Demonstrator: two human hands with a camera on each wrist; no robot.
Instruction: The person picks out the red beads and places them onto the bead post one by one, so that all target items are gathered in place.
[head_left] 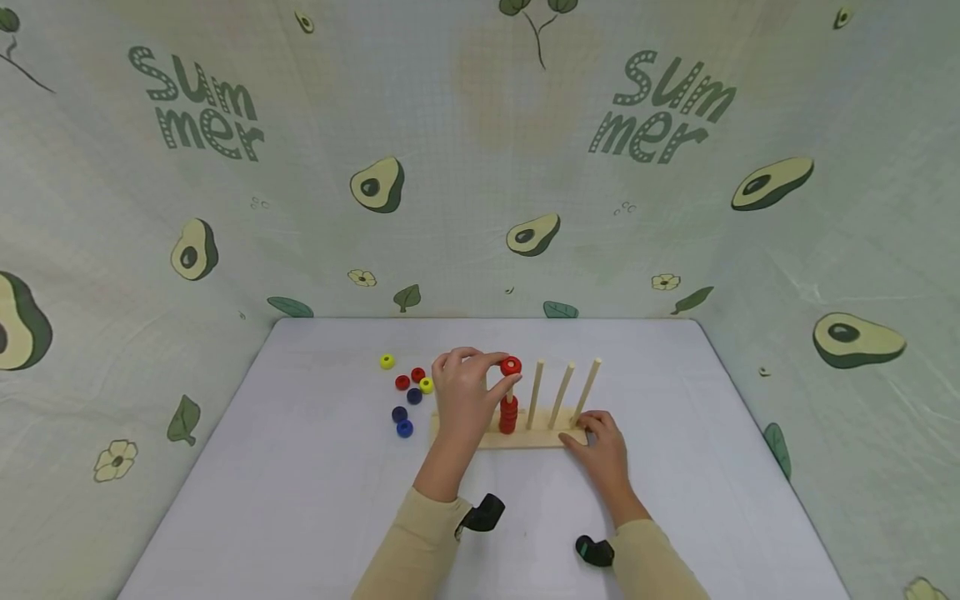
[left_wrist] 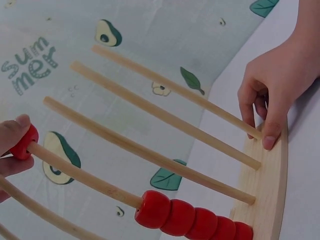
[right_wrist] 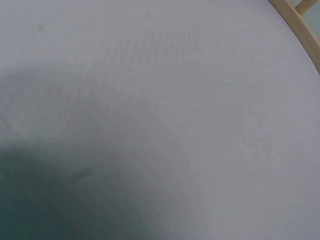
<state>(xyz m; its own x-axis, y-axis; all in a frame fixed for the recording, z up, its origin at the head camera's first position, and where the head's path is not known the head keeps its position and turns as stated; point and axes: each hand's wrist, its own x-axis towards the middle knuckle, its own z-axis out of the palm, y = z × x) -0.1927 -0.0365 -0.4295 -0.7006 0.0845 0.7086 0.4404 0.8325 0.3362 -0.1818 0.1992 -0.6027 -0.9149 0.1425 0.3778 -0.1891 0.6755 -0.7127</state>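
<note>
Between thumb and fingers, my left hand (head_left: pixel 463 398) pinches a red bead (head_left: pixel 511 366) at the tip of a wooden peg. The left wrist view shows that bead (left_wrist: pixel 25 143) meeting the peg's end; whether it is threaded I cannot tell. Lower on the same peg sits a stack of several red beads (left_wrist: pixel 181 216). The peg stands in a long wooden base (head_left: pixel 517 442) with other upright pegs, some partly hidden behind my left hand. My right hand (head_left: pixel 604 452) grips the base's right end beside the outermost peg (head_left: pixel 587 392). The right wrist view catches only the base's edge (right_wrist: pixel 300 31).
Left of the base, loose beads lie on the white table (head_left: pixel 300 500): a yellow bead (head_left: pixel 387 361), another yellow bead (head_left: pixel 426 386), two red beads (head_left: pixel 402 382) and several blue ones (head_left: pixel 405 428). Bare pegs (head_left: pixel 536 393) rise right of the stack. A patterned cloth (head_left: pixel 465 108) hangs behind.
</note>
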